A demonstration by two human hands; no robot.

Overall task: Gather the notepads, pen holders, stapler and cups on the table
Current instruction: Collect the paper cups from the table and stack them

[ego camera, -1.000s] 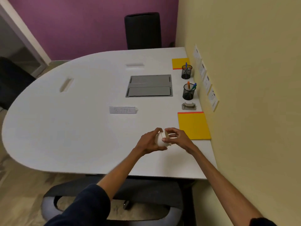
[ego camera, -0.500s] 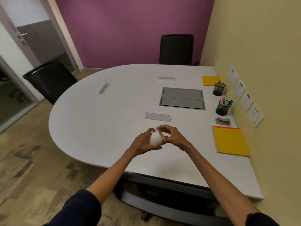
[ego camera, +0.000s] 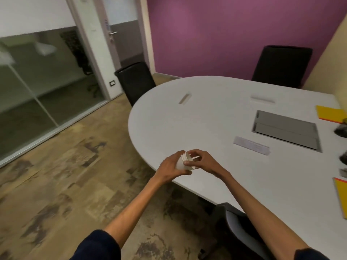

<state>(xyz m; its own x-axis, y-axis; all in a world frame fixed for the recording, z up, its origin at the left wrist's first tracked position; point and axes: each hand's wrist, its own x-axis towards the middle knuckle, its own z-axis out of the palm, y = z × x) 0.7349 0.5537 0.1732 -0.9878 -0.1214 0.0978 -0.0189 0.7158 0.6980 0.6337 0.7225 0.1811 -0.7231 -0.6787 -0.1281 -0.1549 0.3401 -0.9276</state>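
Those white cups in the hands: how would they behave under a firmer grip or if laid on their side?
Probably very light: the left hand alone wraps the white cups. Their thin rims suggest they would crush easily. The right hand pinches a rim, so the nested cups may slide apart. Laid sideways, they would likely roll.

notepads (ego camera: 330, 114) (ego camera: 342, 197) 2 | chairs (ego camera: 135, 81) (ego camera: 281, 66) (ego camera: 238, 228) 3 | hands (ego camera: 169, 169) (ego camera: 204, 162) 2 | table (ego camera: 206, 119) 1 | cups (ego camera: 180, 164) nested, number unclear

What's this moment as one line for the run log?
left hand: holds cups | right hand: pinches cup rim | cups: by table edge | notepad: on table, far right
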